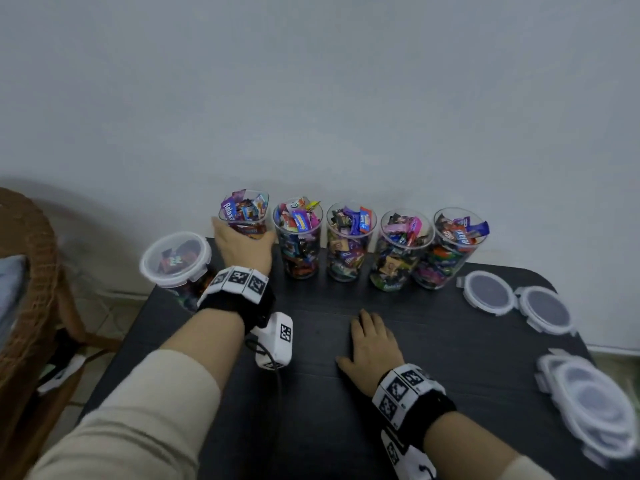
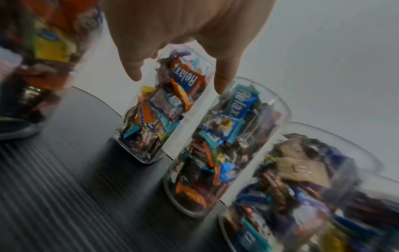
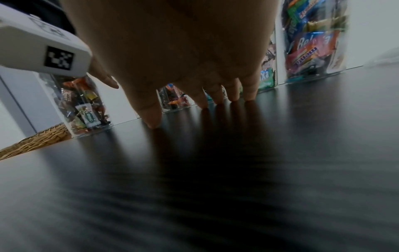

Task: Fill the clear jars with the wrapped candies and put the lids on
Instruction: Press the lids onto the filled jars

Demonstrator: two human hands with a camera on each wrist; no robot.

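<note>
Six clear jars of wrapped candies stand along the far edge of the dark surface (image 1: 346,393), by the wall. The leftmost jar (image 1: 175,259) already has its lid on. The left hand (image 1: 242,245) reaches to the second jar (image 1: 246,211), its grip wrapped round the jar just below the rim; from the left wrist view the thumb and a fingertip (image 2: 222,83) lie on either side of that jar (image 2: 164,105). Four more open jars (image 1: 349,237) stand in a row to its right, all heaped to the top. The right hand (image 1: 375,344) lies flat on the surface nearer the person, its grip slack and holding nothing, the fingertips (image 3: 153,119) touching the top. Loose lids (image 1: 488,292) lie at the right side, two flat and several stacked (image 1: 592,407) nearer.
</note>
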